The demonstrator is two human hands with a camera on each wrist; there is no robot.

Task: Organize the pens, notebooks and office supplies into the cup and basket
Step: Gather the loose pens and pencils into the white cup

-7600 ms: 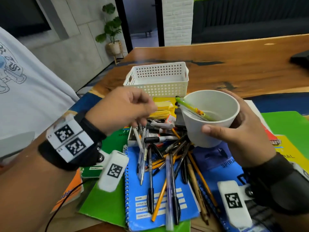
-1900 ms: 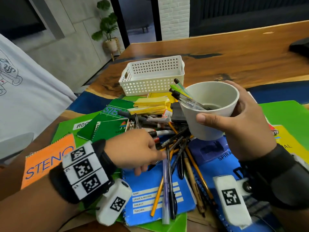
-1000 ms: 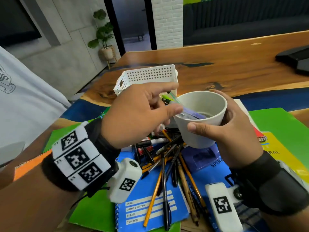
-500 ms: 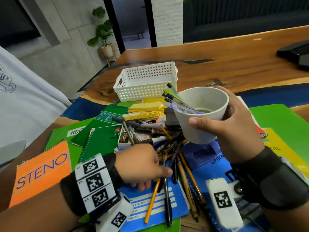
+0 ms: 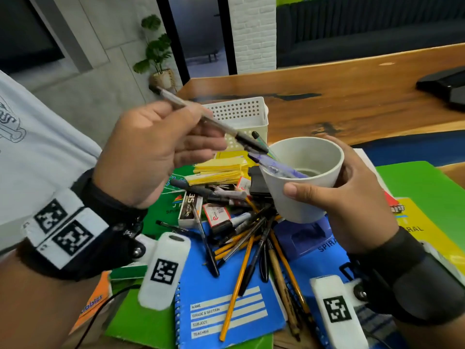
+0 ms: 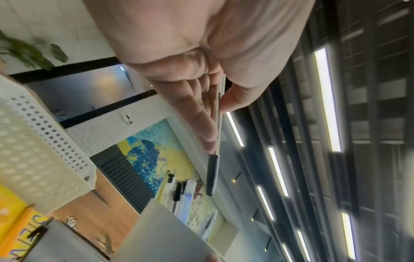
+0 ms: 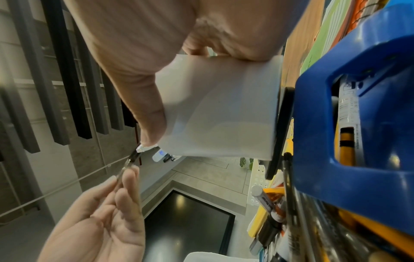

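My right hand (image 5: 327, 195) grips a white cup (image 5: 304, 182) above the pile, thumb across its near wall. Several pens (image 5: 278, 168) lean against the cup's left rim. My left hand (image 5: 206, 129) is raised left of the cup and pinches a clear pen with a black cap (image 5: 226, 128) between thumb and fingers, capped end just over the rim. In the left wrist view the pen (image 6: 218, 124) points at the cup (image 6: 161, 230). The right wrist view shows the cup (image 7: 219, 106) and the pen (image 7: 132, 159). The white basket (image 5: 241, 117) stands behind.
A heap of pens and pencils (image 5: 249, 238) lies on a blue spiral notebook (image 5: 226, 311). Yellow sticky pads (image 5: 221, 167), green notebooks (image 5: 422, 187), an orange pad (image 5: 93, 301) and small boxes (image 5: 190, 210) surround it. A dark object (image 5: 442, 84) sits at the far right of the wooden table (image 5: 352, 104).
My left hand has come up from the pile with a clear black-capped pen and swung it to the cup's rim. The right hand still holds the cup in about the same place.
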